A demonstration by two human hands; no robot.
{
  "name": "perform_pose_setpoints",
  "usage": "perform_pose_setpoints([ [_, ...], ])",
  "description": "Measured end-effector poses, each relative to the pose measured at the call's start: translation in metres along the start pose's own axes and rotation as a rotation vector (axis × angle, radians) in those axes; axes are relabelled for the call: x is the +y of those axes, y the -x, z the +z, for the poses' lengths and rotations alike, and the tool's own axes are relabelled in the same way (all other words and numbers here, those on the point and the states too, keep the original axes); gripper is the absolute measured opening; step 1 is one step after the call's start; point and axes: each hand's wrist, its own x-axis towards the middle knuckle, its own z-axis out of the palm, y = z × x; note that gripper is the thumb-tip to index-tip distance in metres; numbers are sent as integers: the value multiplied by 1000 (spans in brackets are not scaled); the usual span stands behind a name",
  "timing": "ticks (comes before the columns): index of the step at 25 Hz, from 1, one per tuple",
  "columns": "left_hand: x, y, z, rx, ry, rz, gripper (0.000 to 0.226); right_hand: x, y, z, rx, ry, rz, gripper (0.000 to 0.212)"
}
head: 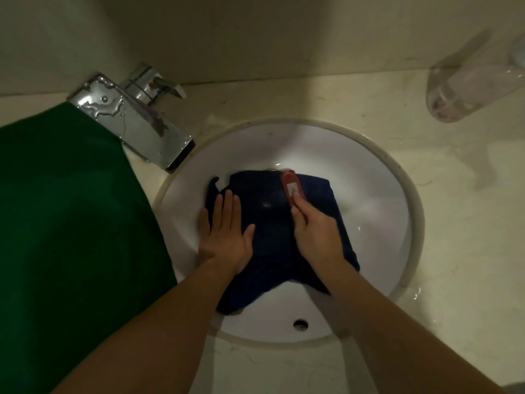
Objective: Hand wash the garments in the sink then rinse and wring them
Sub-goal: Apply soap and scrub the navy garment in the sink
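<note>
one wide head camera, tipped steeply down over the sink (369, 166)
you look from close above: the basin fills mid-frame, your left hand (227, 234) and right hand (318, 234) enter from the bottom edge, the tap (136, 120) sits upper left, the wall (255, 38) runs along the top.

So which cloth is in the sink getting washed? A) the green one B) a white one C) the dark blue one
C: the dark blue garment lies in the sink, with the left hand flat on it and the right hand holding a red brush on it; the green cloth lies outside the sink, beside the tap.
</note>
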Motion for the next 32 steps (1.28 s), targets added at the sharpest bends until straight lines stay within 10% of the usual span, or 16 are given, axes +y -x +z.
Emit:
perform_pose_setpoints([
  [3, -1, 0, 2, 35, 4, -24, 69, -16, 14, 9, -244, 134, -200, 60],
  [7, -1, -2, -1, 6, 94, -42, 67, 22, -4, -45, 36, 133, 144, 49],
  [11, -2, -2, -7, -28, 105, -8, 68, -4, 16, -17, -152, 216, -74, 61],
  [17, -17, -6, -1, 61, 46, 16, 79, 20, -3, -37, 89, 166, 170, 53],
  [22, -23, -2, 5, 109, 38, -3, 83, -23, 15, 12, -180, 222, -120, 57],
  [26, -20, -1, -4, 45, -83, -43, 81, 18, -11, -43, 1, 233, 140, 50],
  [32, 21, 3, 5, 128, 109, 97, 86, 15, 0, -29, -168, 318, -179, 56],
])
